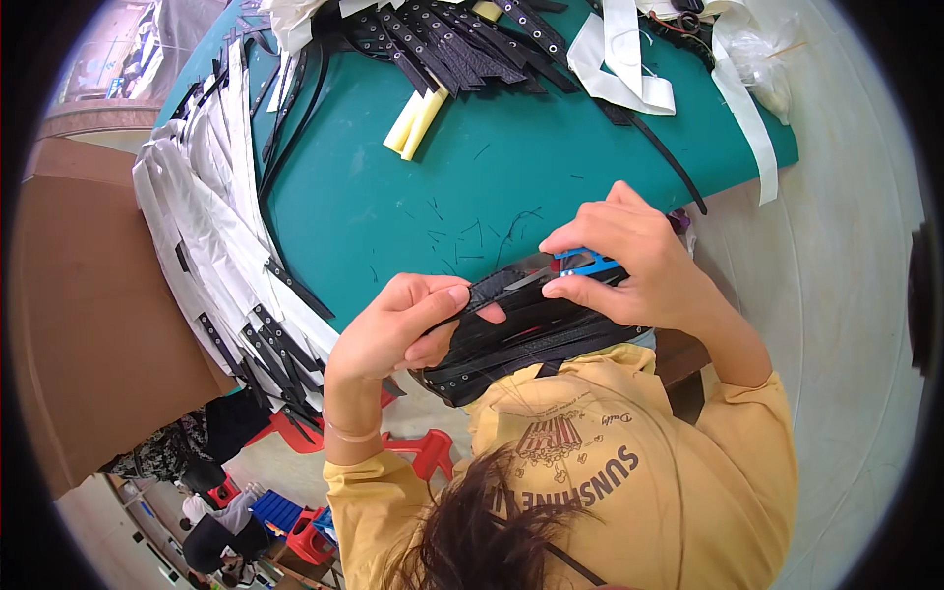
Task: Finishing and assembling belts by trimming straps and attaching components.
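My left hand [401, 320] pinches the end of a black strap [484, 292] between thumb and fingers, just off the near edge of the table. In my right hand [634, 258] is a pair of blue-handled thread snips [594, 265], gripped between thumb and fingers. The snips' metal blades point left, close beside the strap; whether they touch it I cannot tell. Below both hands, several more black straps with metal eyelets [531, 356] lie across my lap.
The green table [354, 197] carries loose thread bits, a heap of black eyelet straps [452, 49] and yellow rolls [417, 123]. White fabric with black straps [211, 226] drapes over its left edge. White strips [747, 118] hang at right. A brown carton [113, 315] stands left; red stools [423, 450] are below.
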A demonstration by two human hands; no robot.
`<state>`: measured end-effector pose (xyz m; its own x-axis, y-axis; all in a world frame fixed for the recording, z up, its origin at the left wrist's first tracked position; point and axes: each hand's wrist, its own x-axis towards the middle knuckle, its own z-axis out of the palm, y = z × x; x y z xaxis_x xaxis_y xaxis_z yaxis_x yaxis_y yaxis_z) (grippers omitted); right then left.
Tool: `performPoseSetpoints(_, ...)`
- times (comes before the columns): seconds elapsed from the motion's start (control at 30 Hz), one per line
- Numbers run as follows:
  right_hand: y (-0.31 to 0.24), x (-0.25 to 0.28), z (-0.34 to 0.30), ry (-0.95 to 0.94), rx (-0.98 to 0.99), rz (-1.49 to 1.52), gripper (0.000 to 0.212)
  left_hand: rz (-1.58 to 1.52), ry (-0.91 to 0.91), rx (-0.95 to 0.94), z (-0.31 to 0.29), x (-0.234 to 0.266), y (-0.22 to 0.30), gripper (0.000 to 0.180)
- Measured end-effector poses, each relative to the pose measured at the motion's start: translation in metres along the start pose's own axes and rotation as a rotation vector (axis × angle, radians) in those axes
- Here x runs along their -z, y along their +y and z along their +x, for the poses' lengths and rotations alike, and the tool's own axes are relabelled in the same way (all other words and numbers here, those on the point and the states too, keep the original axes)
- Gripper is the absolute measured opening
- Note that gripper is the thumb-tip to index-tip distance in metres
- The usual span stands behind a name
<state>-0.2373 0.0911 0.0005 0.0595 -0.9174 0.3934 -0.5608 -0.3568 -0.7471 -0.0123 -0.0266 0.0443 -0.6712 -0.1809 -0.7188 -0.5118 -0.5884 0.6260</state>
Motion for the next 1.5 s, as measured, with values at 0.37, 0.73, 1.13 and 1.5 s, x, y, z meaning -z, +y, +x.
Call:
performPoseSetpoints(0.37,0.004,-0.011,-0.009,-0.153,-0.030,0.155,0.023,-0.047,-0.150,0.088,0.003,-0.002,-0.001,0.035)
performPoseSetpoints(0.73,0.005,-0.014,-0.011,-0.110,0.040,0.170,0.023,-0.135,-0.172,0.121,0.003,-0.002,-0.001,0.035)
performPoseSetpoints(1.13,0.010,-0.013,-0.016,0.094,-0.328,0.718,0.013,-0.205,-0.106,0.071,0.004,-0.007,-0.006,0.032)
performPoseSetpoints(1.5,-0.001,-0.026,-0.009,-0.156,-0.537,0.835,0.030,0.115,0.064,-0.097,0.000,-0.021,-0.003,0.036)
